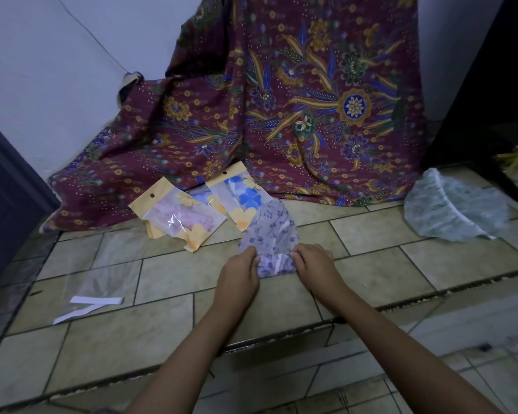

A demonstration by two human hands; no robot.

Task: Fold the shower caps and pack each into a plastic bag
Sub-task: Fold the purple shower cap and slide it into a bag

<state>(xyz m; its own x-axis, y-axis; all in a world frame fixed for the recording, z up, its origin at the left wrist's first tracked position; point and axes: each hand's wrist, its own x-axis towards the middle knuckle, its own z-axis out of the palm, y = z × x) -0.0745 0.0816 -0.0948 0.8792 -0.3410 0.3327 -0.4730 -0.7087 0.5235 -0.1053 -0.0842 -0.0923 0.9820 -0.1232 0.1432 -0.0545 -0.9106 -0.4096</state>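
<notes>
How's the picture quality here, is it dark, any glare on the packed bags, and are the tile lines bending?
Head view: dim overall; a small white glare on the pink packed bag; the tile floor lines bow from the wide-angle lens; the purple shower cap is sharp enough to show its print; the empty clear bag at left barely shows.

The shower cap (268, 231) is lilac, sprigged dark blue. At eleven o'clock, one yellow-edged bag (177, 218) shows pink, the other bag (240, 195) blue flowers. At twelve, the cloth (281, 100) is maroon batik with gold and blue blooms.
</notes>
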